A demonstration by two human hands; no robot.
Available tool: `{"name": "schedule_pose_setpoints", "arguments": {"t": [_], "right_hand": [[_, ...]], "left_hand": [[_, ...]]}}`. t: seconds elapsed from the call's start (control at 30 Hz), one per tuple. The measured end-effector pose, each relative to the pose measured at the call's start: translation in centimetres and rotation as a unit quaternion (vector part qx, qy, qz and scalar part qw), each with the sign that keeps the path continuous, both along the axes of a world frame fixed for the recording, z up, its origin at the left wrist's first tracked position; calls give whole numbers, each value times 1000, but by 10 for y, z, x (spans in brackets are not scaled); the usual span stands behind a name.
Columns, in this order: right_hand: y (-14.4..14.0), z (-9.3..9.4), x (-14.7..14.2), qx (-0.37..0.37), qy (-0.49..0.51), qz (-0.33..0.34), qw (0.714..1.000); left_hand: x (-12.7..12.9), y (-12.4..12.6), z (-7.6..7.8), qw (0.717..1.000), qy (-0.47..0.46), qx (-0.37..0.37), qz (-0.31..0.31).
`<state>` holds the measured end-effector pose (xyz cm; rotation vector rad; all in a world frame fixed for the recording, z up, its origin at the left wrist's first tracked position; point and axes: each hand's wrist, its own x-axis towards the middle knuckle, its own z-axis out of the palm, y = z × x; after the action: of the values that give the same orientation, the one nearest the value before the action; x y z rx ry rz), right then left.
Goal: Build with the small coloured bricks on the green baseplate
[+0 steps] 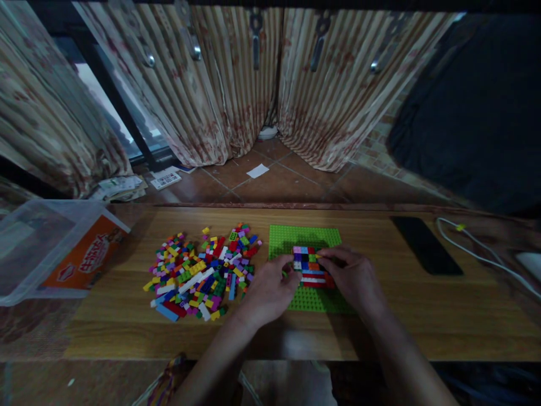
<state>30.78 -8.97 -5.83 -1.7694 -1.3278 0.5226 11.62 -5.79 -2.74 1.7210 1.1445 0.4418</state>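
Observation:
A small build of coloured toy bricks (310,278) stands on a green studded baseplate (304,232), with a dark gap in its upper part. My left hand (273,286) is closed against the build's left side, thumb and fingers curled at its edge. A bit of lime green shows between those fingers; I cannot tell if it is a brick or the plate. On the other side, my right hand (354,277) pinches a small yellow toy brick (318,256) at the build's upper right edge. The right fingertips partly cover that corner.
Left of the plate, a wide heap of loose toy bricks (196,276) covers the wooden table (422,316). A clear plastic box (46,225) with an orange label stands at the far left. Towards the right lie a dark phone (426,245) and a white cable (482,265).

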Motion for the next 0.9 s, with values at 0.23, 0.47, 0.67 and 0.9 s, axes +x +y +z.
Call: {"name": "schedule_pose_setpoints", "arguments": {"t": [0.23,0.47,0.67,0.9], "right_hand": [[-3,0,13,5,-31,-48,998],[5,-9,9,-17,-83,-40,996],[10,-16,5,-29,-99,-30,994],[11,-17,5,-46,-41,-35,998]], "left_hand": [[0,-1,4,1000,3,-2,8],[0,1,1,1000,20,-6,-11],[0,1,3,999,36,3,-9],[1,0,3,999,39,17,-6]]}}
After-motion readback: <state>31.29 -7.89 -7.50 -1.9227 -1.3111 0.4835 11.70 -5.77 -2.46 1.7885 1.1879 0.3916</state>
